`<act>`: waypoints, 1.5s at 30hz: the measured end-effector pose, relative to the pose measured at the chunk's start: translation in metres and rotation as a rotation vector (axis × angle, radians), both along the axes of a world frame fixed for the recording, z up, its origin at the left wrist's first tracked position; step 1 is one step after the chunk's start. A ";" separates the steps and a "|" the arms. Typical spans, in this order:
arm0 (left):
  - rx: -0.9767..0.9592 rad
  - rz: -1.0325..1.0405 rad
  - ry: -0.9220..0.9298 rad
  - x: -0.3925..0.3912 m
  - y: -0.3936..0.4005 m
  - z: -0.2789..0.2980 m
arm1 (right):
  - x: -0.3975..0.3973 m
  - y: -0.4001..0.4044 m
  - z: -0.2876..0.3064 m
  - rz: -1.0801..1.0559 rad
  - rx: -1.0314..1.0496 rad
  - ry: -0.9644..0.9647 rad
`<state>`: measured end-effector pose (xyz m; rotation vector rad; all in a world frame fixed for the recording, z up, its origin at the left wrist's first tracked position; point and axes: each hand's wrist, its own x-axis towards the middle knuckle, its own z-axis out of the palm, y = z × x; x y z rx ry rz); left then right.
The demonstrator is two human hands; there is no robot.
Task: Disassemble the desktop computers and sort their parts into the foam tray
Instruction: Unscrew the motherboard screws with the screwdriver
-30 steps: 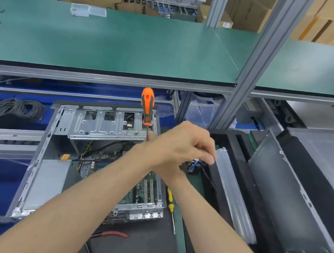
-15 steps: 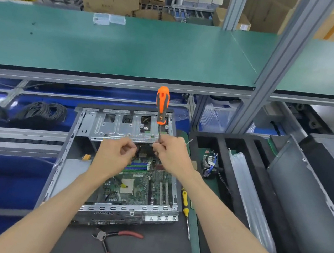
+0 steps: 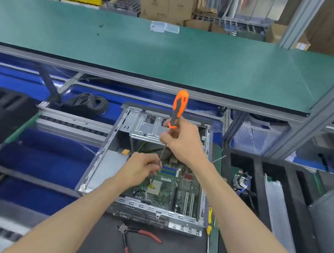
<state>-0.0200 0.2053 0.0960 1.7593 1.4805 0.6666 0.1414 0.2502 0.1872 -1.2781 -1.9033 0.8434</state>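
Hands work together: right hand [image 3: 183, 144] grips the orange screwdriver [image 3: 178, 108], left hand [image 3: 143, 167] pinches its thin shaft. Green board [image 3: 170, 189] looks breakable; hold its edges.

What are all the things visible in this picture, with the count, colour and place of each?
computer case: one, grey metal, open, centre of the bench
motherboard: one, green, inside the case
orange screwdriver: one, orange and black handle, upright over the case
yellow screwdriver: one, lying right of the case
pliers: one, red handles, in front of the case
cable coil: one, black, behind the case on the left
foam tray: one, black, right of the case
cardboard boxes: several, brown, far background
left hand: pinches the screwdriver shaft
right hand: grips the orange handle
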 end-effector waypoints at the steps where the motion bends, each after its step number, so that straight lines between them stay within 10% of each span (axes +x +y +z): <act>1: 0.004 0.029 -0.003 -0.002 -0.001 -0.001 | -0.002 0.004 0.007 0.025 0.002 0.041; 22: 0.201 0.331 0.346 -0.027 -0.031 0.009 | -0.039 0.032 0.013 0.497 0.260 0.133; 45: -0.014 0.453 0.187 -0.040 -0.043 0.000 | -0.073 0.027 -0.015 0.788 0.240 0.085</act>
